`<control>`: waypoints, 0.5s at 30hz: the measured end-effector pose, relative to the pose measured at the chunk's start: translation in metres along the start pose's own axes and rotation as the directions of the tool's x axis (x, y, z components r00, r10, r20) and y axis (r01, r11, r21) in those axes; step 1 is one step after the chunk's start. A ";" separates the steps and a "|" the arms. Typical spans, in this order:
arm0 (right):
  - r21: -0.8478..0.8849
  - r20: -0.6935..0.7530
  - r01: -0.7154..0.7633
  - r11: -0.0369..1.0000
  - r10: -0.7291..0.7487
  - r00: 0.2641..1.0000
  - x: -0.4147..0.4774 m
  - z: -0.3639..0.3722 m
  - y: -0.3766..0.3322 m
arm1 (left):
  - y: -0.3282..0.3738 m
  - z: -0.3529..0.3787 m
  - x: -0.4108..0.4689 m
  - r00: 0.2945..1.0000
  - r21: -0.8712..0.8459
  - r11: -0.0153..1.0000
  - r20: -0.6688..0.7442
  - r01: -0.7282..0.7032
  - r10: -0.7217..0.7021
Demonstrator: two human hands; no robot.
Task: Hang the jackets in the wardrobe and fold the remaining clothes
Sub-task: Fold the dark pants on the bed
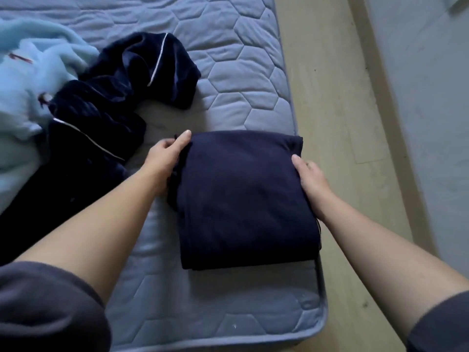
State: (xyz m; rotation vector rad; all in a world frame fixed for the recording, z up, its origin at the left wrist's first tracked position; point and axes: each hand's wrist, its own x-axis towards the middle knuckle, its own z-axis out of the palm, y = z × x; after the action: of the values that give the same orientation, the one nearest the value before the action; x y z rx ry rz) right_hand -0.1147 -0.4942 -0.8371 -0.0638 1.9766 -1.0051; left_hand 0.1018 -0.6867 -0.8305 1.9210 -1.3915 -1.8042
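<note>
A pale blue fleece [25, 80] and a crumpled dark garment with white piping [114, 92] lie unfolded at the left of the mattress [241, 72]. The left hand [165, 158] pinches the folded navy garment [243, 199], near the mattress corner, at its left edge, thumb on top; the right hand [313, 181] grips the right edge likewise. Best to keep both sides level so the layers don't slip apart

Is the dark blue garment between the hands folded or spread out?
Folded: the navy garment is a compact rectangle with layered edges on the mattress, left hand and right hand holding its sides.
</note>
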 end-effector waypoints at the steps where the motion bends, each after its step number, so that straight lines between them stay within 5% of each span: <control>1: 0.070 0.112 -0.078 0.995 0.069 0.991 -0.015 -0.010 0.005 | -0.005 -0.009 -0.013 0.979 -0.062 0.988 0.159 0.142 -0.130; 3: 0.079 0.326 -0.212 0.974 0.176 0.929 -0.042 -0.026 0.018 | -0.027 -0.022 -0.042 0.857 -0.006 0.937 0.408 0.349 -0.316; 5: 0.044 0.483 -0.284 0.958 0.228 0.845 -0.064 -0.033 0.028 | -0.053 -0.025 -0.071 0.775 0.051 0.923 0.526 0.381 -0.349; 9: 0.120 0.442 -0.261 0.958 0.184 0.878 -0.093 -0.032 0.034 | -0.058 -0.013 -0.111 0.874 -0.020 0.954 0.406 0.300 -0.267; 15: 0.222 0.372 -0.315 0.923 0.218 0.902 -0.204 -0.084 -0.005 | 0.016 -0.021 -0.212 0.860 0.065 0.956 0.423 0.286 -0.286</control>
State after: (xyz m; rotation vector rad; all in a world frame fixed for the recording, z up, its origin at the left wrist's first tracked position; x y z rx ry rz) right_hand -0.0551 -0.3625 -0.6696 0.1777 1.4666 -1.0023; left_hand 0.1454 -0.5582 -0.6660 1.8864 -1.2591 -2.4918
